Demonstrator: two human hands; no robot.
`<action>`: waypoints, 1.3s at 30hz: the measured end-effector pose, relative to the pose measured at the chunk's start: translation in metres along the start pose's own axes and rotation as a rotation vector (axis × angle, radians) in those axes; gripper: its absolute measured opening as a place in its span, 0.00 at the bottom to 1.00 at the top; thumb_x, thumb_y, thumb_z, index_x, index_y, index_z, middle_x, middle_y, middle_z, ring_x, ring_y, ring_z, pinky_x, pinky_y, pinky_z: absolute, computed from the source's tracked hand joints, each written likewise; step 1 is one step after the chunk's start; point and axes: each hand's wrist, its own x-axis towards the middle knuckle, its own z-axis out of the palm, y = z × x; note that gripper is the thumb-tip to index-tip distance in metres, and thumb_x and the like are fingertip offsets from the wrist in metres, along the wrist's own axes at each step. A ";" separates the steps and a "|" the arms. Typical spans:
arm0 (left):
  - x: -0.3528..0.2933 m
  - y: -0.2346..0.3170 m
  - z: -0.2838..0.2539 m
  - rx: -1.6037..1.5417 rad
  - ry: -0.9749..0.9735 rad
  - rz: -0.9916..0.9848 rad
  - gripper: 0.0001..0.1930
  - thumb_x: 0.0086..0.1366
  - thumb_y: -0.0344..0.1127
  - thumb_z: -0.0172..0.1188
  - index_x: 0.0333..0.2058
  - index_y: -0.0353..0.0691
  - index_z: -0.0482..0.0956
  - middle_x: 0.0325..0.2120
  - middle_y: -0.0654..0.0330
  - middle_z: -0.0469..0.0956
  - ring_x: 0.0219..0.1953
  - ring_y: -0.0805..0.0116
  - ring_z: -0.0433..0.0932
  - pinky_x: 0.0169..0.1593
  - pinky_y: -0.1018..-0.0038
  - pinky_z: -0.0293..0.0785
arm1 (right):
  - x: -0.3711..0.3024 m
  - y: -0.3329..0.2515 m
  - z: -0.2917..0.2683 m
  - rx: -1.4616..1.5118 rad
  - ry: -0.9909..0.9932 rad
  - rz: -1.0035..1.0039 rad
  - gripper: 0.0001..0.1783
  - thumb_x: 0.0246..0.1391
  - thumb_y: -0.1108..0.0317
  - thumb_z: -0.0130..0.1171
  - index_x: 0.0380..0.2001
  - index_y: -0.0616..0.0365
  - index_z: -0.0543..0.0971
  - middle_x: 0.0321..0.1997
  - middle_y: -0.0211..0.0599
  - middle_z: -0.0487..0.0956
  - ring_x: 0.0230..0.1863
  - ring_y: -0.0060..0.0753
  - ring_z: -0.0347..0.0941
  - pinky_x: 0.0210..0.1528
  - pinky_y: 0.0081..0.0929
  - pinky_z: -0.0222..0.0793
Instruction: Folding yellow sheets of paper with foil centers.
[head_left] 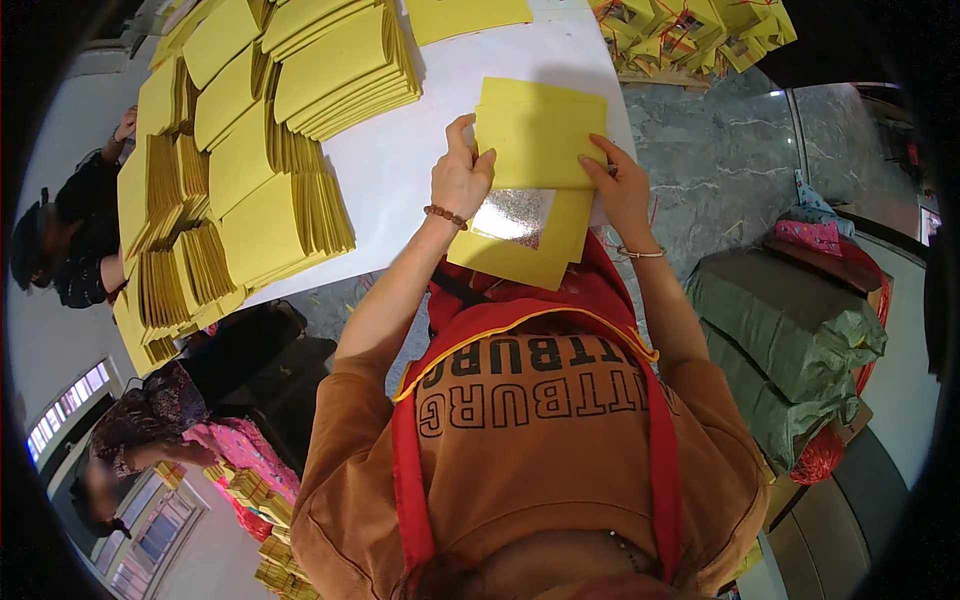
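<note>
At the table's near right edge, I hold several yellow paper sheets (540,140) that overlap unevenly. A shiny silver foil square (515,215) shows on the lower sheets, which hang over the edge toward my red apron. My left hand (464,175) grips their left side, thumb on top and forefinger bent at the upper corner. On the opposite side my right hand (620,188) pinches them, thumb and fingers at the right edge. Other fingers are partly hidden behind the paper. To the left, thick stacks of folded yellow paper (340,70) cover much of the white table (390,170).
More yellow paper bundles with red ties (690,35) lie beyond the table at the far right. Large green wrapped bales (780,330) stand on the grey floor (700,150) to my right. Two other people (85,240) are at the left, one beside the table.
</note>
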 end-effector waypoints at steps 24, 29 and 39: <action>0.007 0.020 0.038 0.688 -0.061 0.749 0.31 0.52 0.58 0.54 0.54 0.56 0.65 0.56 0.54 0.58 0.60 0.52 0.52 0.57 0.49 0.48 | -0.013 -0.029 -0.006 -0.260 0.040 -0.039 0.25 0.46 0.59 0.58 0.48 0.56 0.72 0.52 0.43 0.70 0.51 0.42 0.66 0.51 0.39 0.59; 0.009 0.021 0.032 0.817 -0.195 0.710 0.33 0.51 0.50 0.57 0.55 0.44 0.63 0.57 0.53 0.57 0.61 0.51 0.50 0.59 0.50 0.42 | -0.012 -0.036 0.004 -0.694 0.000 -0.580 0.31 0.50 0.55 0.53 0.56 0.53 0.63 0.63 0.40 0.56 0.63 0.42 0.51 0.59 0.58 0.38; 0.056 -0.031 0.046 -0.434 -0.147 0.461 0.29 0.55 0.33 0.53 0.55 0.35 0.58 0.52 0.51 0.63 0.57 0.55 0.58 0.60 0.66 0.49 | 0.008 -0.026 0.021 -0.786 -0.102 -0.585 0.28 0.54 0.51 0.45 0.58 0.48 0.62 0.65 0.36 0.54 0.65 0.41 0.47 0.57 0.66 0.36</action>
